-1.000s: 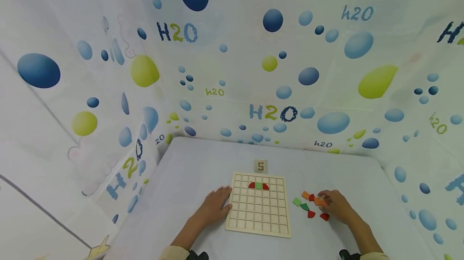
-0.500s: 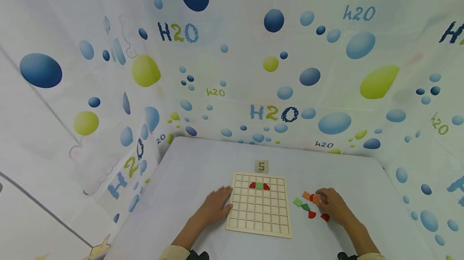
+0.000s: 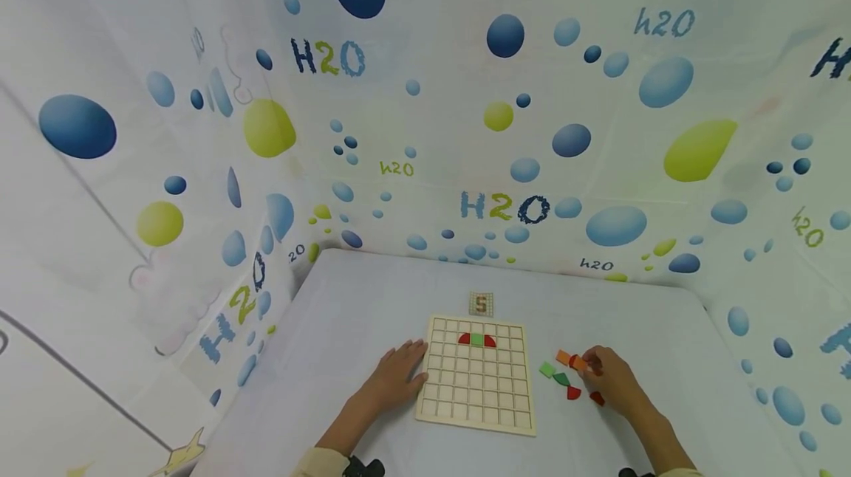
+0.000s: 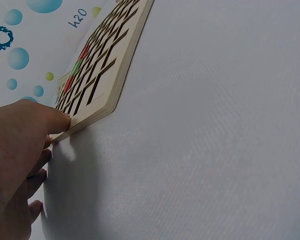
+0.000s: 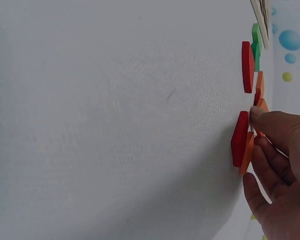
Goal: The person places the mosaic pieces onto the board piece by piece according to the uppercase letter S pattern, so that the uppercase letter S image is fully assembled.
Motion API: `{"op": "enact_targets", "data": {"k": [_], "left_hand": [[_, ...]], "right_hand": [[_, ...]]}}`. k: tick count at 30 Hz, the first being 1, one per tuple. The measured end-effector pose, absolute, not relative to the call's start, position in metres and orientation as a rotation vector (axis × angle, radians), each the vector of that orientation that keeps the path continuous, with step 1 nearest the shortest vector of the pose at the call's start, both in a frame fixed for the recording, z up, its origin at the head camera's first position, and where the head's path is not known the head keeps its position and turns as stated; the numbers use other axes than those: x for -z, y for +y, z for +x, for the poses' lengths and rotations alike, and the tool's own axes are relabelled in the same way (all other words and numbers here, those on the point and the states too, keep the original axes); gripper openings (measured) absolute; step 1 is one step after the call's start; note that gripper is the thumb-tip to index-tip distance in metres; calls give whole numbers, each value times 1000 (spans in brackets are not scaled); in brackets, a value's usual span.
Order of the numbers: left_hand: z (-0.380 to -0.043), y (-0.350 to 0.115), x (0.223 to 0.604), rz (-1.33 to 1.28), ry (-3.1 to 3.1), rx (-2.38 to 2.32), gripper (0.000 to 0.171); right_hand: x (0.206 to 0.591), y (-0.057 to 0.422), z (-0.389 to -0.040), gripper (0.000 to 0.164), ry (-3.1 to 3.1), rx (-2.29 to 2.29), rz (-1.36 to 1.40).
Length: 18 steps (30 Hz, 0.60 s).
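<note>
A wooden grid board point(image 3: 475, 396) lies on the white table. Two red quarter-round tiles point(image 3: 465, 338) flank a light green square tile point(image 3: 477, 340) in its second row. My left hand point(image 3: 395, 377) rests at the board's left edge, fingers extended, thumb touching the rim point(image 4: 90, 116) in the left wrist view. To the board's right, my right hand point(image 3: 613, 379) pinches an orange square tile point(image 3: 579, 363) between thumb and fingers, over a partly covered red tile point(image 3: 573, 360). In the right wrist view another orange tile point(image 5: 247, 152) lies under that hand beside a red tile point(image 5: 240, 139).
Near the right hand lie an orange square point(image 3: 563, 357), a light green square point(image 3: 547, 369), a dark green leaf-shaped tile point(image 3: 561, 379) and a red tile point(image 3: 573, 393). A small card with an S-like figure point(image 3: 482, 304) lies behind the board. A printed curtain point(image 3: 439, 122) stands behind the table.
My right hand has shifted slightly left, and the orange tile at its fingertips has moved left with it. My left hand stays at the board's edge.
</note>
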<state>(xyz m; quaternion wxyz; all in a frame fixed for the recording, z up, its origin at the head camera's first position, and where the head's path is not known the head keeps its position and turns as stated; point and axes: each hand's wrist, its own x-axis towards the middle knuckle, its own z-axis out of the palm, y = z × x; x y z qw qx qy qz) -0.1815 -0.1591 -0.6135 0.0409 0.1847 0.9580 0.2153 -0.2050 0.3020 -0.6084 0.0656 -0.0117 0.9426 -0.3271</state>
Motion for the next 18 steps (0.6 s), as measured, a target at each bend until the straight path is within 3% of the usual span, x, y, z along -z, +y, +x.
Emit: {"op": "enact_targets", "data": {"k": [18], "left_hand": [[-182,-159,616,583,2946,-668,61]], "right_hand": [[605,320,-207,31,2874,889,15]]}}
